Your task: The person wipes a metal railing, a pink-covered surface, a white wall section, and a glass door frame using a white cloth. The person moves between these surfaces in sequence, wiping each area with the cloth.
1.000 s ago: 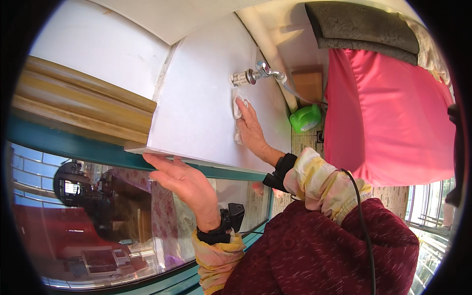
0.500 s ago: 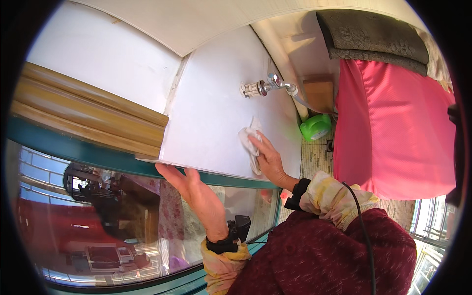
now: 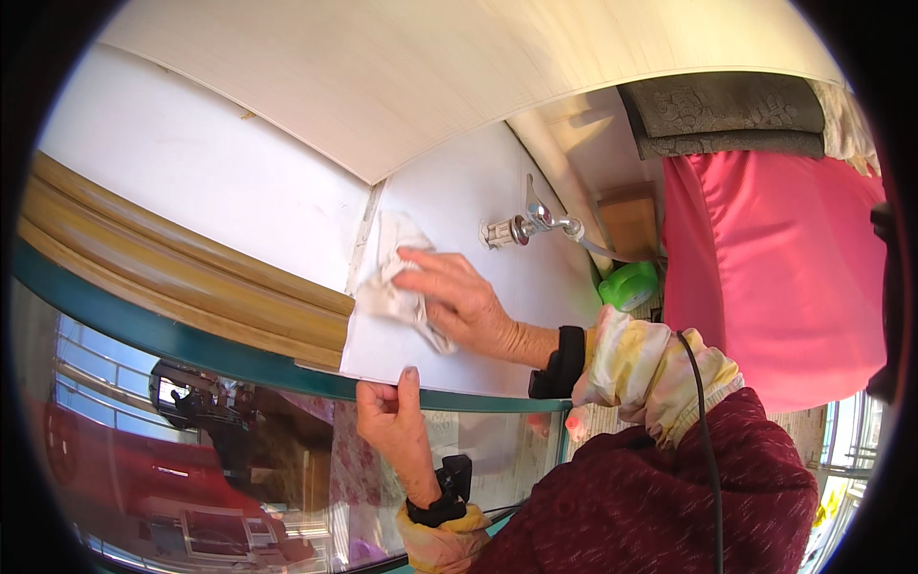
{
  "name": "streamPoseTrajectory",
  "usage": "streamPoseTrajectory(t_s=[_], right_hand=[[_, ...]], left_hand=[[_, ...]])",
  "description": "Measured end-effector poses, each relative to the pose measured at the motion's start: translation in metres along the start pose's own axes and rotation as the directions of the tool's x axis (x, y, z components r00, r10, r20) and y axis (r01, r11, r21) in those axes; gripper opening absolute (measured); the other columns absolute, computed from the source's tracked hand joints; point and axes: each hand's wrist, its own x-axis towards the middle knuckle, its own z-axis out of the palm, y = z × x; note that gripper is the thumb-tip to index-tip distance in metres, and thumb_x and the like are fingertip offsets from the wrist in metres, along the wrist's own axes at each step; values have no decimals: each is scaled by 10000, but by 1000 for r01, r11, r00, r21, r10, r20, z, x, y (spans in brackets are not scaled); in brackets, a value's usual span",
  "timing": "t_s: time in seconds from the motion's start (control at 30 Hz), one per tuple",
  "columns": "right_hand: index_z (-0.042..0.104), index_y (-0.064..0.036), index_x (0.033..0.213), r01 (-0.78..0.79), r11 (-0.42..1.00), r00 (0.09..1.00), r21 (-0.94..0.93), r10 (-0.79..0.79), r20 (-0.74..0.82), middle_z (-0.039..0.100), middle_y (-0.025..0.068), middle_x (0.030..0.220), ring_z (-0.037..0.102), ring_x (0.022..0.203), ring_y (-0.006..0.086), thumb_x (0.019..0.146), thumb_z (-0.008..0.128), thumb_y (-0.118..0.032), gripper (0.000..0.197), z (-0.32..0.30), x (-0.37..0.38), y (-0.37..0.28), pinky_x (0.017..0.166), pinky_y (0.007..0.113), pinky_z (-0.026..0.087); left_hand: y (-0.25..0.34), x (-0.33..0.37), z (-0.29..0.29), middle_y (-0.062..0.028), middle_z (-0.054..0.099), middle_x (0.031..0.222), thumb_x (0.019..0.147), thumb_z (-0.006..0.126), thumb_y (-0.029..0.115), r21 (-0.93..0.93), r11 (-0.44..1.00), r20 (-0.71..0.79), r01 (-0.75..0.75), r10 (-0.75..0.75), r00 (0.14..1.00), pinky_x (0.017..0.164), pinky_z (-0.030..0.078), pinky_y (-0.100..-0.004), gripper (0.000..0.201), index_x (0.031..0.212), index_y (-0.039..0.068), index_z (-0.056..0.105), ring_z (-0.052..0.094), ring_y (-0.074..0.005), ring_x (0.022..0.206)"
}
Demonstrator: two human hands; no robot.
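Observation:
My right hand (image 3: 464, 304) presses a crumpled white cloth (image 3: 394, 285) against a smooth white panel (image 3: 459, 206), close to the seam at the panel's left side. The fingers are bent over the cloth, and its far corner is blurred. Below, my left hand (image 3: 390, 426) is closed at the panel's lower edge, thumb up and fingers curled against it. Part of its grip is hidden. A metal tap (image 3: 531, 226) sticks out of the panel to the right of the cloth.
Teal-framed glass (image 3: 277, 459) with reflections lies below the panel. A wooden moulding (image 3: 191, 263) runs to its left, and a pale board (image 3: 382, 96) overhangs above. At right are a green plastic container (image 3: 628, 286) and a pink-covered piece of furniture (image 3: 765, 277). A black cable (image 3: 706, 421) crosses my right sleeve.
My right hand has moved left with the cloth, from below the tap to the seam. The left hand's fingers, stretched out before, are now curled at the panel's edge. The view has shifted slightly.

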Motion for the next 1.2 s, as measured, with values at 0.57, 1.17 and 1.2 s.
streamPoseTrajectory(t_s=[0.57,1.17,1.2], right_hand=[[576,-94,1160,-647,691,761,-321,563,-322,556,249,1035,521,977,417,848,509,-116,320,-20,85,121,862,474,434],[577,-148,1131,-825,519,564,-225,727,-391,529,201,1078,509,991,407,811,571,-89,326,-22,97,151,834,468,457],[577,-146,1128,-724,649,684,-236,627,-374,526,196,1068,505,983,396,814,564,-79,321,-19,84,140,831,462,455]], left_hand=[[2,-1,-2,-3,486,631,824,724,111,70,998,28,6,-8,1000,495,383,-239,255,764,17,495,435,-71,554],[7,-3,-1,-22,492,637,846,695,113,15,1000,37,7,-8,999,375,372,-210,230,794,23,489,441,-65,461],[7,-3,0,-11,478,630,838,702,103,15,1000,26,19,-19,999,380,372,-216,243,778,24,481,443,-64,470]])
